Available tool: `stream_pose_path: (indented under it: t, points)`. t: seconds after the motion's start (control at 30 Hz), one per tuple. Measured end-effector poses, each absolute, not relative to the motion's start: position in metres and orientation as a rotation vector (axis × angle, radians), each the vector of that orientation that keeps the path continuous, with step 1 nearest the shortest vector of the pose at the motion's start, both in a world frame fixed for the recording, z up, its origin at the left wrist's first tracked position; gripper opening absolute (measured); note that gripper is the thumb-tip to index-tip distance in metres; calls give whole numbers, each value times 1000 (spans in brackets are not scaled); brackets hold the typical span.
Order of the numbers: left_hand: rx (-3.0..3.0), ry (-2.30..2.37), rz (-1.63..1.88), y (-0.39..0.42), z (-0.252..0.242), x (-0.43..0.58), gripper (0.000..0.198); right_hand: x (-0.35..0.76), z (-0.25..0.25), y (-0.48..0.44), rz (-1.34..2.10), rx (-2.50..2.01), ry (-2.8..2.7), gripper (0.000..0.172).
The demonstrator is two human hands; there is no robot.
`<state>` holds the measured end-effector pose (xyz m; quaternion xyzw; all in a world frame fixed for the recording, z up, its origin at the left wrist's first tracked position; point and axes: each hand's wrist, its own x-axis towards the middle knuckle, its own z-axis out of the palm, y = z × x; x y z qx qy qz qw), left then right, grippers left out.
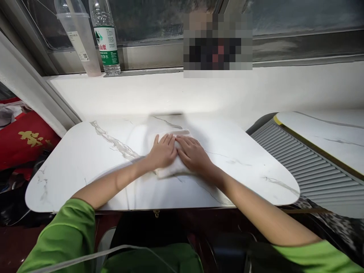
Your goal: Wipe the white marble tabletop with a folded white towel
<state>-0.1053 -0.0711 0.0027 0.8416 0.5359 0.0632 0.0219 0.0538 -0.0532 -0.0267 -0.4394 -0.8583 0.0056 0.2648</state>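
Observation:
A folded white cloth lies in the middle of a white marble-patterned table. My left hand rests flat on the cloth's left part, fingers stretched toward the window. My right hand lies flat on the cloth's right part, fingers stretched out and touching the left hand's. Both hands press down on the cloth and cover most of it; only its far edge and near corner show. My sleeves are green.
On the window sill at the back left stand a clear plastic cup and a water bottle with a green label. A ribbed grey panel and a second marble surface lie to the right. Red fabric sits left.

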Motion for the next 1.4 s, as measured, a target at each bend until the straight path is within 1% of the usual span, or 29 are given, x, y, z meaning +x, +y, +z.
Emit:
stream_pose_path:
  t: [0.17, 0.3, 0.43, 0.57, 0.73, 0.9, 1.13, 1.27, 1.4]
  points:
    - [2691, 1512, 265, -125, -1, -80, 56, 84, -27, -121, -92, -1135, -2296, 45]
    - [2684, 1445, 244, -128, 1, -66, 57, 97, -27, -125, -82, -1144, -2272, 44]
    - [2631, 1437, 191, -92, 6, -59, 57, 102, -29, -87, -43, -1234, -2242, 44]
    - [2594, 1463, 211, -29, 7, -59, 55, 97, -30, -24, -18, -1319, -2228, 44]
    - [2579, 1502, 299, 46, 3, -69, 50, 80, -28, 51, -18, -1387, -2182, 40]
    - [2524, 1591, 407, 74, -3, -76, 48, 69, -29, 85, 26, -1430, -2158, 39]
    - [2498, 1660, 358, 50, -2, -72, 50, 75, -31, 66, 41, -1341, -2190, 42]
    - [2492, 1686, 304, 9, 2, -66, 52, 86, -30, 27, 46, -1275, -2251, 44]
    - [2537, 1639, 311, -47, 3, -49, 52, 109, -27, -31, 45, -1250, -2292, 44]
